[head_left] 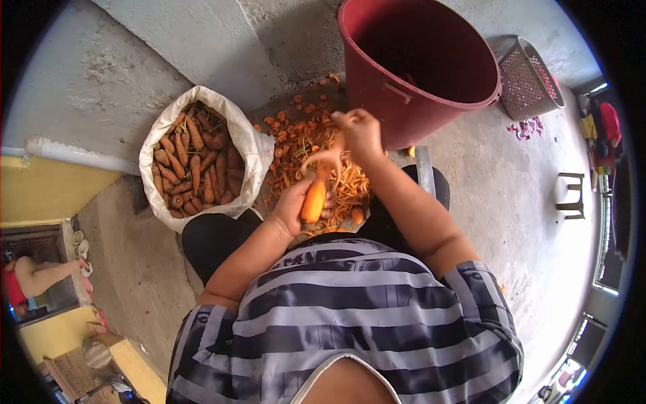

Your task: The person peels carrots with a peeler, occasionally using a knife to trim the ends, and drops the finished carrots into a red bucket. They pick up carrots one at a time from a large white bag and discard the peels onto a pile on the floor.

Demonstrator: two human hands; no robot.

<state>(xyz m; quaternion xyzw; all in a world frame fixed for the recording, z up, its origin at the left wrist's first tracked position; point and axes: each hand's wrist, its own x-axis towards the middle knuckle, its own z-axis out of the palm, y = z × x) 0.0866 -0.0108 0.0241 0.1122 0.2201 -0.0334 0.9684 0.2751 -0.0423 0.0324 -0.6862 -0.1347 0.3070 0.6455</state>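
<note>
My left hand [289, 205] is wrapped around a carrot [313, 204], whose bright orange thick end points toward me. Above the carrot, my right hand [363, 138] is raised with its fingers curled closed. Motion blur hides what they hold. A pale, blurred curved strip [326, 156] lies between the two hands. Beneath them spreads a heap of orange carrot peelings [350, 183], with cut carrot pieces [289, 131] further back. An open white sack [252, 138] to the left holds many unpeeled, dirty carrots [195, 165].
A large dark red bucket [383, 94] stands beyond my right hand. Near my right knee is a flat grey metal piece [424, 170]. Further right are a grey perforated basket [521, 84] and a small stool [570, 195]. Another person [40, 277] is by a doorway at far left.
</note>
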